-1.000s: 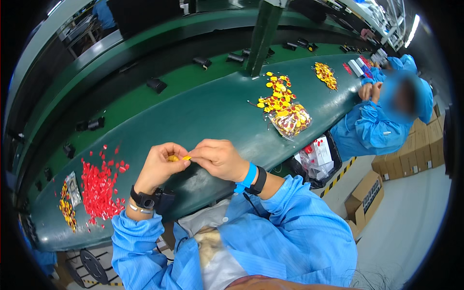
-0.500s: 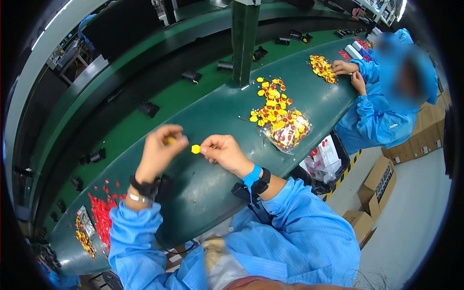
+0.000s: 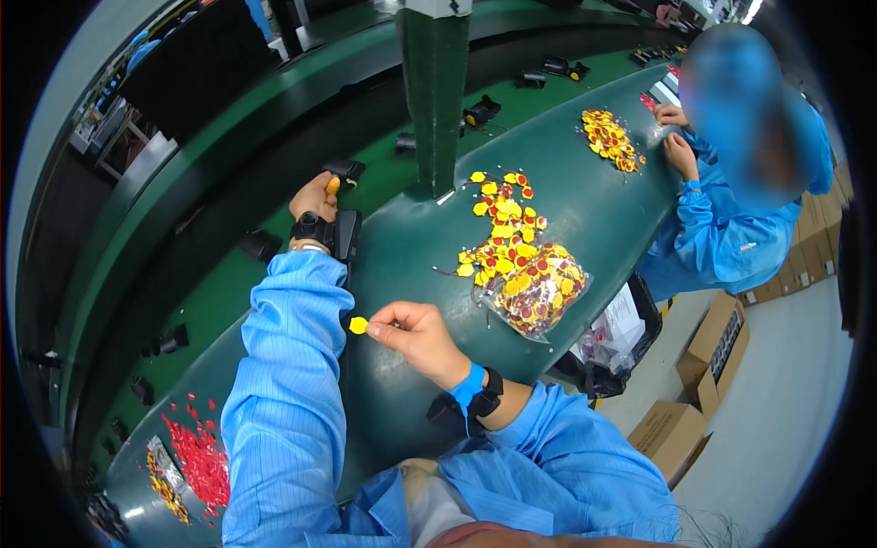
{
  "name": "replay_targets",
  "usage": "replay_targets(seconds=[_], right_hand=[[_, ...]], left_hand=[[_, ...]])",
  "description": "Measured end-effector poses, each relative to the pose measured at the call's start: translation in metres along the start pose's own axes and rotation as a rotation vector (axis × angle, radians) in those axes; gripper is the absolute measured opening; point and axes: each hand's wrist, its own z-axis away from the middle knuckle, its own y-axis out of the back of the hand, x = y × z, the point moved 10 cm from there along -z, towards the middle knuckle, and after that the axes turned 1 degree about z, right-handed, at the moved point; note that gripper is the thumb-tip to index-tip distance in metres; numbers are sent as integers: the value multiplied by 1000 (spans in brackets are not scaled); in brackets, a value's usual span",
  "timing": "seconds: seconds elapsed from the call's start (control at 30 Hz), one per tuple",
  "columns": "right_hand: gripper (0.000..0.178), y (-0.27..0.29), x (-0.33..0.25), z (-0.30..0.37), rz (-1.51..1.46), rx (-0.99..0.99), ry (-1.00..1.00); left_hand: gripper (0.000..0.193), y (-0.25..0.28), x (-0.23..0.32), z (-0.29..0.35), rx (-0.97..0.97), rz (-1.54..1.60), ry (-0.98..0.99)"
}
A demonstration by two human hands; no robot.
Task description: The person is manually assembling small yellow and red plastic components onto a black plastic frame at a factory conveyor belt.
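Observation:
My left hand [image 3: 313, 195] is stretched out over the green conveyor belt, its fingers curled round a small orange-yellow piece [image 3: 332, 185]. Right beside those fingertips lies a black cylindrical part [image 3: 344, 170] with a short pale wire; whether they touch it I cannot tell. Over the dark green table [image 3: 585, 196], my right hand [image 3: 418, 342] pinches a yellow hexagonal piece [image 3: 358, 325] at its edge. To the right of it spreads a pile of yellow and red wired discs [image 3: 501, 228], with a clear plastic bag [image 3: 539, 290] of the same discs at its near end.
A green post [image 3: 436, 100] rises beyond the table's far edge. Red pieces [image 3: 198, 457] lie scattered at left. On the right a co-worker in blue [image 3: 744, 215] handles parts near another disc pile [image 3: 610, 140]. A black bin [image 3: 650, 324] and cardboard boxes [image 3: 671, 434] stand below.
My left hand has moved far forward from the table to the belt, beside a black part. My right hand has shifted slightly nearer and keeps its yellow piece. The co-worker's hands have moved.

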Motion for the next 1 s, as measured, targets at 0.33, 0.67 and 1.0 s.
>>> replay_targets(seconds=[0.33, 0.67, 1.0], right_hand=[[8, 3, 6, -4, -58, 25, 0], [6, 8, -11, 0, -157, 33, 38], [6, 15, -2, 0, -321, -90, 61]], left_hand=[[15, -28, -16, 2, -103, 100, 117], [7, -45, 37, 65, -479, -114, -106], [24, 107, 38, 260, -554, -394, -74]])
